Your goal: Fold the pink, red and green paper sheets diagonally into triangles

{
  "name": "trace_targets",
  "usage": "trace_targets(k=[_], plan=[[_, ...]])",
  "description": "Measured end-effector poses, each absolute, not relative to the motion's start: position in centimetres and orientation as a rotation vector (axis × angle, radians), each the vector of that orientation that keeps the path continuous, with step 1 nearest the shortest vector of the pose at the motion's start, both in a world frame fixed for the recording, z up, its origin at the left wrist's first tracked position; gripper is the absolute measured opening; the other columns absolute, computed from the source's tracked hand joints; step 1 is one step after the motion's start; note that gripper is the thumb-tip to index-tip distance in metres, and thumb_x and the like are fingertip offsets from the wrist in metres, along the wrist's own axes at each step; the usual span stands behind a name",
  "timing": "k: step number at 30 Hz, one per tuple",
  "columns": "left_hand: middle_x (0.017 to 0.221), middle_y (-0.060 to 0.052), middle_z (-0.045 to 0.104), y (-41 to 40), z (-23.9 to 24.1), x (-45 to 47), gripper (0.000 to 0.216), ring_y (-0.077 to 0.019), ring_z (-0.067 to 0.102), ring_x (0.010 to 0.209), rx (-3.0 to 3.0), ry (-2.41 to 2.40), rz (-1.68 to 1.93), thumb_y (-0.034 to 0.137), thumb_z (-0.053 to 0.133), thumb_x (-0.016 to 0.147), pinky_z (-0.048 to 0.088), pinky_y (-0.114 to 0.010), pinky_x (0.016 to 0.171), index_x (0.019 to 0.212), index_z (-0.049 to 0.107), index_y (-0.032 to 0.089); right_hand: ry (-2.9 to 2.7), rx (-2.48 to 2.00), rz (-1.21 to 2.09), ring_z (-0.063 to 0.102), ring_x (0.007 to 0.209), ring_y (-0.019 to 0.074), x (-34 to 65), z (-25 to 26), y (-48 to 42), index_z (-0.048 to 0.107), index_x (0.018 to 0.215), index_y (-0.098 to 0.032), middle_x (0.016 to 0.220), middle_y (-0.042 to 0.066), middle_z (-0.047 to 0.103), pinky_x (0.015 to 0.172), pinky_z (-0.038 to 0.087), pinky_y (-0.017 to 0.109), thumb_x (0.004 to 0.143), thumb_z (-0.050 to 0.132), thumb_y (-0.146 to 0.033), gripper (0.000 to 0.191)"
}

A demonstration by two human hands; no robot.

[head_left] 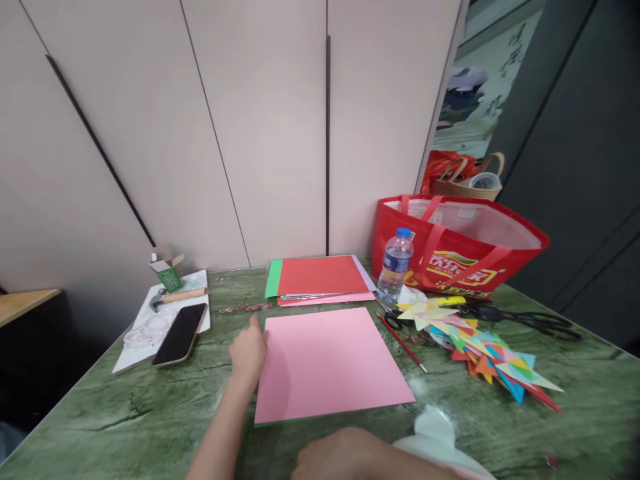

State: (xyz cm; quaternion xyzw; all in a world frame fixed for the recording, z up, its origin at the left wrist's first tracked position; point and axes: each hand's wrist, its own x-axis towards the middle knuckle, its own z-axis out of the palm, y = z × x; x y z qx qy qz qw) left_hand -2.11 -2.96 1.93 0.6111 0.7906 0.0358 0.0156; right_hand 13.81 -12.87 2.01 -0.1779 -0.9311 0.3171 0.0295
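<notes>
A square pink sheet of paper (330,367) lies flat on the table in front of me, with a thin green edge showing beneath it. At its left edge is my left hand (249,350), fingers mostly curled in and one digit pointing away from me; it seems to pinch the paper's border. My right hand (340,455) is low at the bottom of the view, nearest the paper's front edge. It looks curled closed, the frame cuts it off, and whatever it may hold is hidden.
Behind lies a stack of coloured paper (323,275). To the right are a water bottle (395,263), a red bag (500,227), a red pencil (403,343), folded paper shapes (493,353) and black scissors (535,321). A phone (181,335) and hammer (183,295) lie left.
</notes>
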Motion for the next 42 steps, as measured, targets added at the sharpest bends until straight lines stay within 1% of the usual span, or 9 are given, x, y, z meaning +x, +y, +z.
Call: trace_targets(k=[7,11,15,19,23,25,28,35,42], plan=[[0.089,-0.017,0.07,-3.4,3.1,1.0,0.046,-0.0314,0.067,0.087,2.097,2.368,0.111,0.025,0.04,0.091,0.047,-0.037,0.068,0.135,0.037,0.013,-2.948,-0.673,1.053,0.059,0.095,0.0184,17.1,0.8,-12.2,0.057,0.113,-0.018,0.115,0.007,0.059,0.08,0.052,0.037,0.09,0.053,-0.034,0.028],[0.085,-0.017,0.07,-1.8,3.1,0.8,0.043,-0.031,0.067,0.083,2.214,2.299,0.114,0.019,0.04,0.09,0.047,-0.038,0.068,0.132,0.041,0.013,-3.107,-0.693,1.111,0.064,0.07,0.0165,15.8,2.5,-10.4,0.07,0.086,-0.02,0.083,0.003,0.071,0.054,0.045,0.024,0.084,0.058,-0.032,0.016],[0.093,-0.014,0.07,0.0,1.8,0.3,0.045,-0.0268,0.067,0.085,2.293,2.216,0.19,0.016,0.038,0.09,0.048,-0.035,0.069,0.135,0.039,0.017,-3.103,-0.972,0.988,0.062,0.058,0.0151,13.2,5.8,-7.7,0.07,0.088,-0.015,0.068,0.004,0.071,0.047,0.036,0.022,0.084,0.054,-0.029,0.022],[0.114,-0.01,0.066,0.6,-0.2,-1.1,0.039,-0.0224,0.065,0.095,2.265,2.161,0.537,0.018,0.037,0.09,0.048,-0.03,0.075,0.127,0.048,0.02,-2.658,-1.11,0.691,0.064,0.07,0.0155,13.0,5.2,-4.7,0.068,0.086,-0.015,0.08,0.006,0.072,0.059,0.038,0.023,0.09,0.043,-0.025,0.027],[0.088,-0.007,0.07,1.1,-1.0,-3.4,0.035,-0.0219,0.067,0.081,1.828,2.081,1.038,0.018,0.047,0.082,0.049,-0.032,0.076,0.115,0.056,0.015,-2.349,-1.664,0.54,0.064,0.087,0.0198,17.2,2.0,-1.5,0.068,0.089,-0.017,0.092,0.006,0.071,0.071,0.04,0.027,0.089,0.045,-0.021,0.023],[0.076,-0.005,0.069,1.4,-0.6,-4.2,0.037,-0.0219,0.067,0.073,1.537,1.989,1.036,0.017,0.052,0.077,0.051,-0.033,0.071,0.114,0.055,0.012,-2.154,-1.987,0.435,0.063,0.094,0.0234,20.1,0.9,-0.2,0.065,0.101,-0.016,0.101,0.01,0.068,0.074,0.042,0.029,0.089,0.046,-0.021,0.023],[0.073,-0.005,0.067,1.5,0.3,-4.8,0.04,-0.0211,0.066,0.07,1.087,1.785,1.004,0.014,0.056,0.075,0.053,-0.032,0.064,0.114,0.052,0.01,-1.983,-2.329,0.375,0.062,0.097,0.0275,23.9,0.1,0.9,0.06,0.114,-0.011,0.109,0.017,0.063,0.077,0.043,0.033,0.089,0.049,-0.026,0.031],[0.073,-0.006,0.067,1.1,1.2,-6.0,0.034,-0.0183,0.066,0.07,0.629,1.564,1.13,0.007,0.062,0.074,0.057,-0.036,0.064,0.107,0.055,0.012,-1.87,-2.549,0.605,0.063,0.097,0.0296,26.4,-0.8,1.2,0.059,0.113,-0.007,0.108,0.022,0.061,0.078,0.043,0.033,0.09,0.046,-0.033,0.037],[0.069,-0.006,0.067,1.6,0.4,-6.2,0.031,-0.0195,0.068,0.066,0.546,1.489,1.165,-0.002,0.059,0.073,0.058,-0.038,0.066,0.102,0.053,0.01,-1.928,-2.497,0.665,0.064,0.093,0.0299,26.4,-1.4,1.5,0.066,0.094,-0.009,0.097,0.019,0.068,0.071,0.042,0.032,0.088,0.046,-0.036,0.035]])
